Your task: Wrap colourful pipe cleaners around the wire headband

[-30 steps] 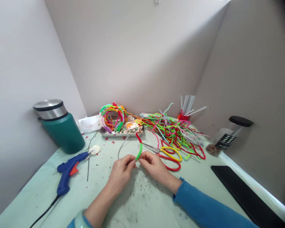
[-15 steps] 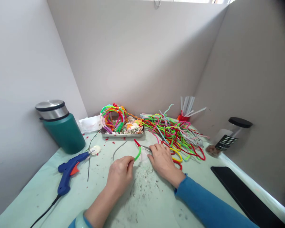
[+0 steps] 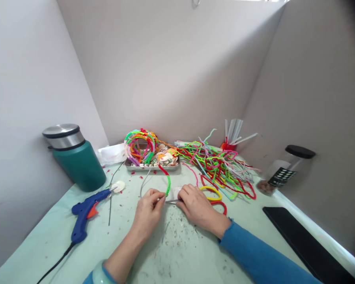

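the left hand (image 3: 149,208) pinches a red-and-green fuzzy strip (image 3: 169,183) above the counter (image 3: 118,221); the right hand (image 3: 194,205) is closed over scissors (image 3: 172,202), tips just beside that pinch. a slip could nip skin.

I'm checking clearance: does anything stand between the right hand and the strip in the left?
Yes: scissors in the right hand lie between, blades pointing toward the left hand and the red and green strip it pinches; contact is unclear. An unidentified pale patch shows there too.
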`<move>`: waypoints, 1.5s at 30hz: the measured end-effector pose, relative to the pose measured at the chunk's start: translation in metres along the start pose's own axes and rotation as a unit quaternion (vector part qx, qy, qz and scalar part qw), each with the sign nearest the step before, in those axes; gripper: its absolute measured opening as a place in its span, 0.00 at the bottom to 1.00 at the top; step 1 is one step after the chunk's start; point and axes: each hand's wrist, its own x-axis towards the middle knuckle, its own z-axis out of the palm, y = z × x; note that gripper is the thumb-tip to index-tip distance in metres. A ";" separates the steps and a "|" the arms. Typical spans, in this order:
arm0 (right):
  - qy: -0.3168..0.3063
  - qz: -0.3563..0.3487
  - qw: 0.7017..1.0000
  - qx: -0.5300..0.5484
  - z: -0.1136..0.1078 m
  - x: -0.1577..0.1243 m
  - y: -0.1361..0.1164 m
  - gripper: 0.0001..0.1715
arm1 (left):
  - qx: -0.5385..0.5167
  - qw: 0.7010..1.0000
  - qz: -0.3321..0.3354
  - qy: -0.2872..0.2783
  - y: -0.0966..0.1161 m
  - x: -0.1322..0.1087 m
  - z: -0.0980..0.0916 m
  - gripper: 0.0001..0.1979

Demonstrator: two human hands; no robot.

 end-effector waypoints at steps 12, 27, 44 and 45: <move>0.038 -0.023 0.996 0.078 0.005 -0.002 -0.005 0.05 | 0.133 0.989 0.018 -0.070 -0.001 -0.006 0.004 0.13; 0.032 -0.059 0.994 0.081 0.006 0.003 -0.002 0.06 | 0.106 0.989 0.037 -0.095 -0.001 -0.005 0.006 0.12; 0.042 -0.070 0.996 0.032 0.011 0.004 -0.004 0.07 | 0.143 0.981 0.077 -0.109 -0.004 -0.001 0.003 0.15; 0.043 -0.072 0.996 0.031 0.011 0.004 -0.004 0.06 | 0.153 0.978 0.088 -0.110 -0.005 -0.001 0.002 0.15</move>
